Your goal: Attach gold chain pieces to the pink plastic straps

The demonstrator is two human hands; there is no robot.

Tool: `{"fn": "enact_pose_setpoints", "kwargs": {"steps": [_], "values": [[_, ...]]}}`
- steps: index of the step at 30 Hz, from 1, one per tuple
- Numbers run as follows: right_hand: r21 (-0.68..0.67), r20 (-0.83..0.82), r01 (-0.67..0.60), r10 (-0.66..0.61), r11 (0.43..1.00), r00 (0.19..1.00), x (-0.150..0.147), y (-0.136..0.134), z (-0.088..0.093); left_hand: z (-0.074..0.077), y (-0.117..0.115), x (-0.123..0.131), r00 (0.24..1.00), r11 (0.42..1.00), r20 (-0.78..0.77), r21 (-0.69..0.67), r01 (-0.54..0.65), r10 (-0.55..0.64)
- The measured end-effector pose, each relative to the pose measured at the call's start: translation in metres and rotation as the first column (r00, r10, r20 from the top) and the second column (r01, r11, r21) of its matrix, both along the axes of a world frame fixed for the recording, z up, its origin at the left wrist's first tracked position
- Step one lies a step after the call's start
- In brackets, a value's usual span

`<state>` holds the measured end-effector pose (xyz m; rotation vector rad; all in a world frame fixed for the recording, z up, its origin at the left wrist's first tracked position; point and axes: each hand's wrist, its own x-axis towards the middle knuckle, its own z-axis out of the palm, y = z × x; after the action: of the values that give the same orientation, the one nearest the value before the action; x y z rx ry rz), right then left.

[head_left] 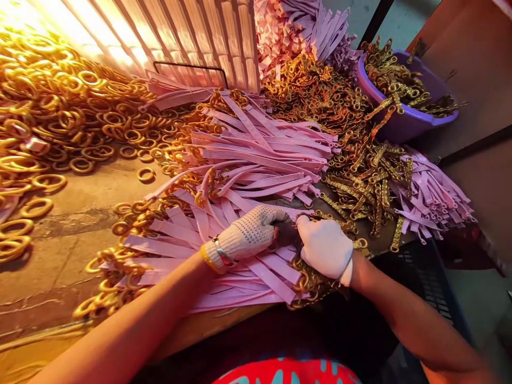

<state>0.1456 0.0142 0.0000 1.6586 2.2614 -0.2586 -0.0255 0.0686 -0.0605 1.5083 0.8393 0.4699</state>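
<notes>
Here our left hand (254, 230) and right hand (326, 246) are meeting near centre, both curled in; we cannot tell what they are gripping. Straps (260, 146) beneath and chains (356, 186) rightward are lying uncountable; one bucket (414, 124) is tilting upper right. Rings (120, 117) are heaping upper left on a brown table (88, 197).

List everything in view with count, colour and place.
Rings: many, gold, heaped left and at centre
Straps: many, pink, centre, back and right
Chain pieces: many, gold, right half and in the basin
Basin: one, purple, upper right
Ribbed panel: one, pale, upper left of centre
Table: one, brown, beneath the heaps
Crate: one, dark, lower right
Bracelet: one, silver, left wrist
Garment: one, red and blue, bottom
Left hand: one, dotted white glove, centre
Right hand: one, white glove, centre-right
</notes>
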Motion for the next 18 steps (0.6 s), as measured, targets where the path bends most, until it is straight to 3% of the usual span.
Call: {"fn": "enact_pose_setpoints", "kwargs": {"steps": [3,5,7,9,12,15,18], "values": [[0.005,-0.212,-0.057,0.057,0.998,0.976,0.027,0.002,0.007,0.006,0.0,-0.001,0.996,0.986,0.086,-0.165,0.026,-0.012],[0.12,-0.31,0.022,0.017,0.992,0.95,0.048,0.01,0.006,0.011,0.0,-0.001,0.985,0.954,0.154,-0.299,-0.029,0.079],[0.25,-0.257,0.197,-0.132,0.948,0.957,0.062,0.023,-0.002,0.014,0.0,0.0,0.948,0.878,0.192,-0.457,-0.141,0.253],[0.306,-0.106,0.289,-0.269,0.907,0.957,0.064,0.038,-0.016,0.014,0.001,-0.001,0.88,0.77,0.221,-0.6,-0.217,0.421],[0.263,0.036,0.347,-0.369,0.9,0.929,0.055,0.055,-0.037,0.014,0.003,-0.004,0.816,0.641,0.282,-0.755,-0.135,0.504],[0.179,-0.022,0.401,-0.404,0.898,0.914,0.054,0.06,-0.047,0.016,0.006,-0.01,0.797,0.543,0.317,-0.84,-0.017,0.514],[0.196,-0.167,0.365,-0.336,0.91,0.927,0.064,0.056,-0.046,0.017,0.008,-0.014,0.757,0.52,0.372,-0.853,0.05,0.537]]}}
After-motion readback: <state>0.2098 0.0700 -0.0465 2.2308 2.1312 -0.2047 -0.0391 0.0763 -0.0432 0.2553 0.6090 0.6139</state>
